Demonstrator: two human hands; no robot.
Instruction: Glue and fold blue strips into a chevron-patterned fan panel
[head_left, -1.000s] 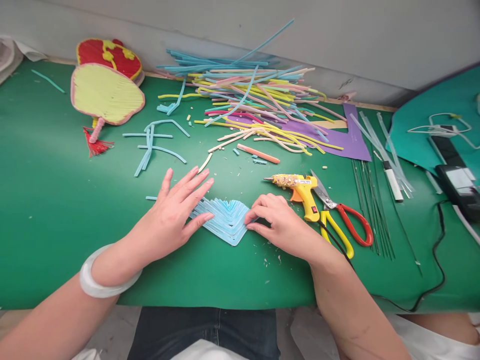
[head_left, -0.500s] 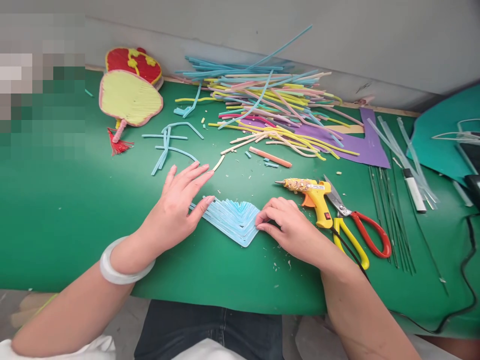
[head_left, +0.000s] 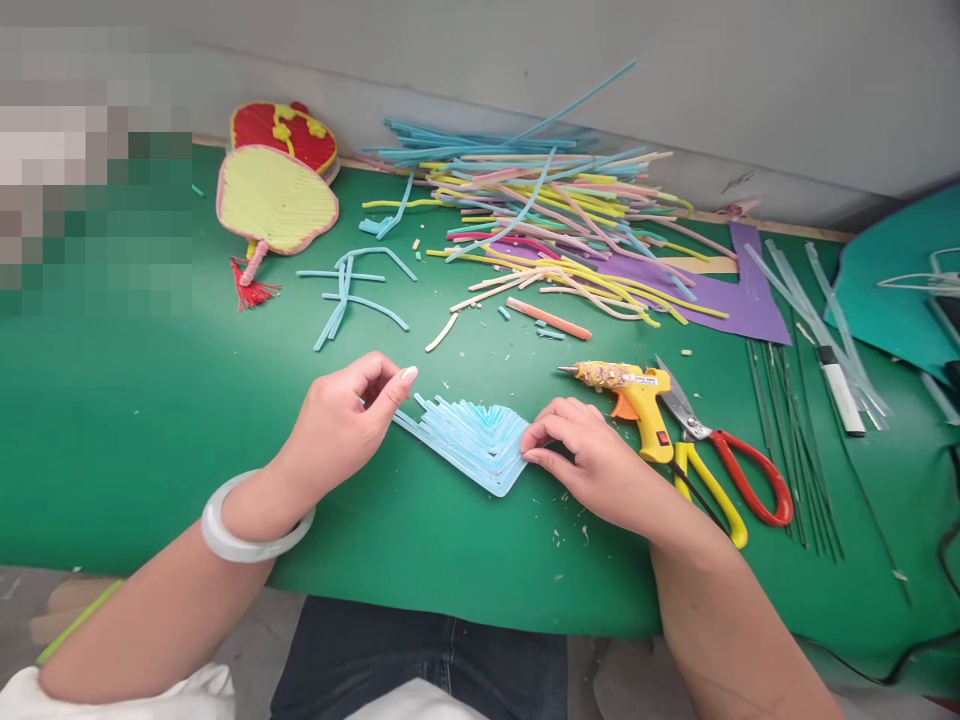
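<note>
A light-blue piece made of pipe cleaners bent into nested V shapes (head_left: pixel 480 450) lies flat on the green table, its point towards me. My right hand (head_left: pixel 581 455) pinches its right edge between thumb and fingers. Just off its upper left end, my left hand (head_left: pixel 349 415) is closed, thumb against curled fingers; whatever may be between them is hidden. Beside my right hand lies a yellow glue gun (head_left: pixel 626 395), nozzle pointing left. Scissors (head_left: pixel 724 450) with one red and one yellow handle lie partly open next to it.
A pile of coloured pipe cleaners (head_left: pixel 540 200) spreads along the back over purple sheet (head_left: pixel 750 310). Loose blue pieces (head_left: pixel 345 290) lie left of it. Two fans (head_left: pixel 277 200) sit at back left. Green wires (head_left: pixel 795 450), clear glue sticks (head_left: pixel 847 320) and a marker (head_left: pixel 841 392) lie at right.
My left hand, spread over the piece's left end before, has drawn back slightly and curled its fingers in. My right hand keeps its pinch. The whole view has shifted a little.
</note>
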